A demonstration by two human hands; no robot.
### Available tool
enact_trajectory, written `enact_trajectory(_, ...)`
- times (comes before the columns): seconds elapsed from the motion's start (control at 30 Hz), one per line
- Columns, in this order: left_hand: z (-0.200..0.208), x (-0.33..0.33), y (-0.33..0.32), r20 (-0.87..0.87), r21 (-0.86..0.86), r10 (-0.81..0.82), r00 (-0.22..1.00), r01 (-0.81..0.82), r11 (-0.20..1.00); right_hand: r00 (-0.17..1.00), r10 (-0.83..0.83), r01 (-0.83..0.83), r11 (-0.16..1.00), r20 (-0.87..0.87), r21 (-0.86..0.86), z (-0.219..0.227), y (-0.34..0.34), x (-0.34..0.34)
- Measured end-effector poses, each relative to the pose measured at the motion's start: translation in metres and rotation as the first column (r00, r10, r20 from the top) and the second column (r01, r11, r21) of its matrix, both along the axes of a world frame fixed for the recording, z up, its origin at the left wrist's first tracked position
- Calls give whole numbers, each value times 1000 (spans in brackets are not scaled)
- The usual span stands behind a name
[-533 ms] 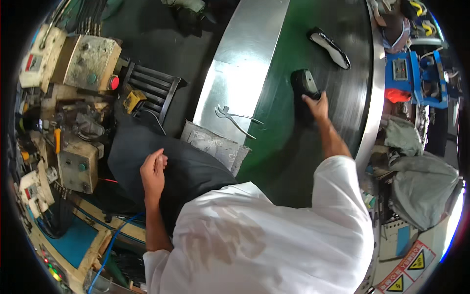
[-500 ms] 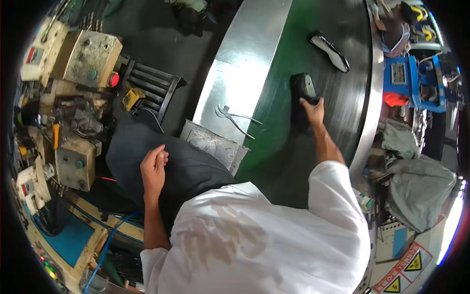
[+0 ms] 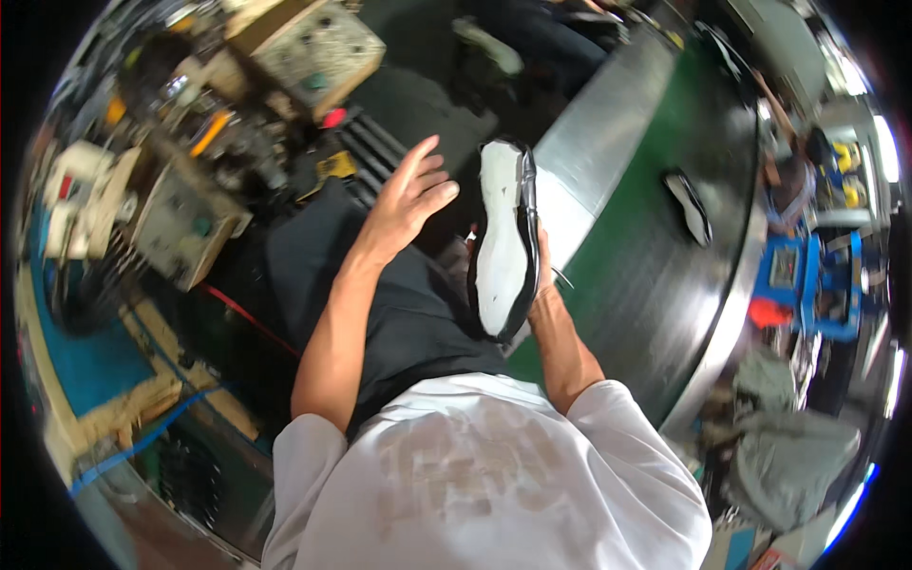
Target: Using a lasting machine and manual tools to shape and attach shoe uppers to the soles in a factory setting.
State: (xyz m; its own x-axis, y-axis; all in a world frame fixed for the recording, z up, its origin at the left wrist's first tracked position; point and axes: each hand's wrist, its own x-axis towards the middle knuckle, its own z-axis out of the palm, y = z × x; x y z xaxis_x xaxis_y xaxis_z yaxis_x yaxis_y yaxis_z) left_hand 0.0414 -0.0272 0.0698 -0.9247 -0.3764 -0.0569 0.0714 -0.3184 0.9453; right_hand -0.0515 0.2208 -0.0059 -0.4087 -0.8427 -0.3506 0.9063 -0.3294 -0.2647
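Observation:
In front of my body is a black shoe [image 3: 502, 242], its pale grey underside facing up and its black glossy upper curling around the edge. My right hand [image 3: 546, 266] grips it from beneath on the right side, and most of those fingers are hidden behind it. To the left of the shoe, my left hand [image 3: 404, 209] is raised with its fingers apart, touching nothing. A second black shoe [image 3: 689, 207] lies on the dark green belt [image 3: 627, 252] to the right, pale underside showing.
A metal ledge [image 3: 608, 123] runs along the belt's left side. Machines with control boxes [image 3: 309, 62] and a red button [image 3: 333, 118] stand at the left. A blue machine [image 3: 807, 280] is beyond the belt, near another person [image 3: 787, 180]. Someone in dark trousers [image 3: 541, 38] is at the far side.
My right hand has lifted the shoe off the belt and brought it left, before my body. My left hand has risen and spread its fingers. The view has turned left.

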Motion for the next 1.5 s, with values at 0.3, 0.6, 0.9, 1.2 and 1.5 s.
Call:
enact_trajectory(0.3,-16,134,-40,-48,-164,593,804,-592,789,680,573,-466,819,-458,334,49,-154,71)
enact_trajectory(0.6,-20,170,-52,-30,-620,652,758,-525,583,-389,337,28,935,-857,355,105,-212,64)
enact_trajectory(0.9,8,164,-60,-69,-802,528,846,-362,475,-606,197,65,978,-771,199,112,-210,60)
enact_trajectory(1.2,9,155,-51,-180,-855,558,810,-409,318,-574,295,248,952,-764,181,111,-205,74)
enact_trajectory(1.5,15,151,-50,-77,-895,630,773,-333,298,-518,375,175,926,-769,334,113,-211,74)
